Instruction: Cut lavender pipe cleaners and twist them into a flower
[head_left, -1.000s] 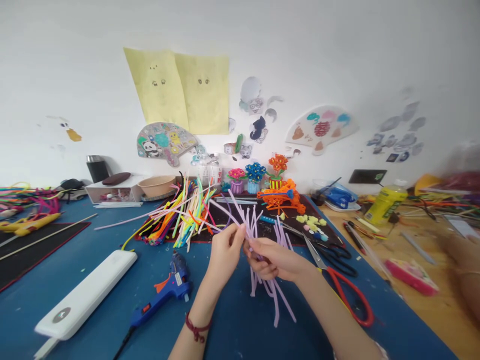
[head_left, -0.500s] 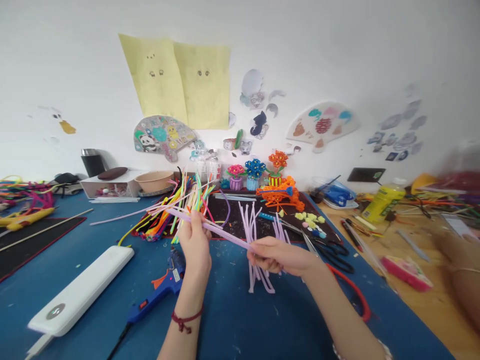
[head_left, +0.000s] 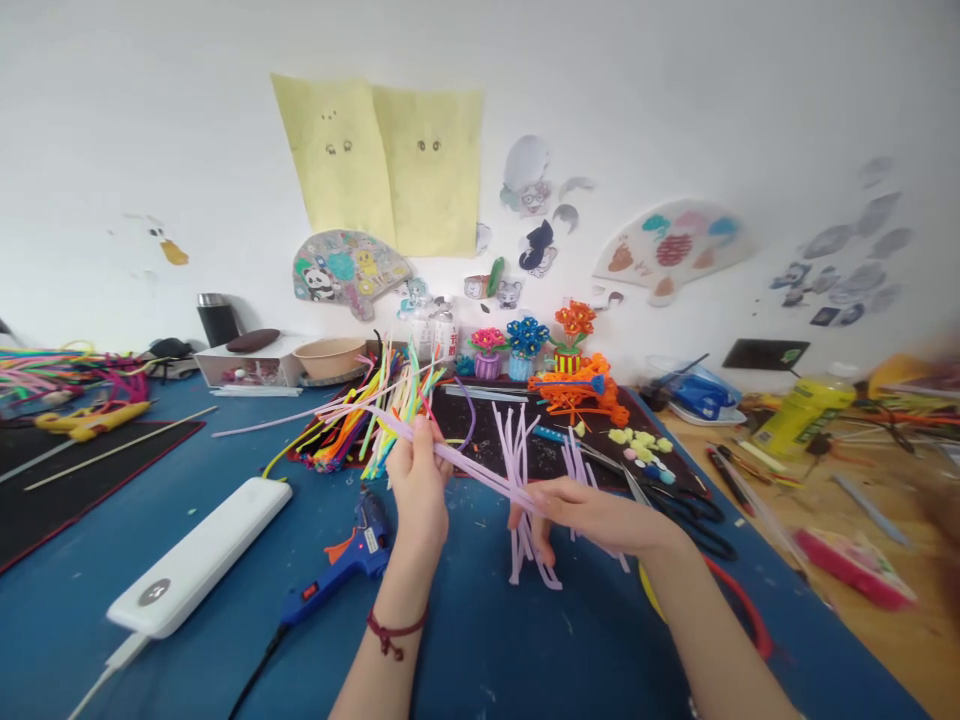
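Observation:
My left hand (head_left: pixel 420 490) is closed round a few long lilac pipe cleaners (head_left: pixel 480 468), which slant down to the right. At their right end my right hand (head_left: pixel 581 515) pinches them between thumb and index finger, its other fingers hanging looser below. Shorter lilac pipe cleaners (head_left: pixel 513 440) lie in a bunch just behind and under the right hand. Another small lilac bunch (head_left: pixel 576 462) is partly hidden by that hand. Past the left hand, a heap of multicoloured pipe cleaners (head_left: pixel 397 400) spreads over the dark mat.
A blue glue gun (head_left: pixel 337 575) and a white power bank (head_left: pixel 199 555) lie left of my arms. Black-handled scissors (head_left: pixel 686 510) rest at right, near pale pompoms (head_left: pixel 641 445). Pipe-cleaner flower pots (head_left: pixel 523 365) stand along the wall. A yellow bottle (head_left: pixel 802 412) stands far right.
The view has swung slightly left, so everything sits further right. My right hand's lower fingers have loosened and spread downward; both hands stay at the lilac pipe cleaners.

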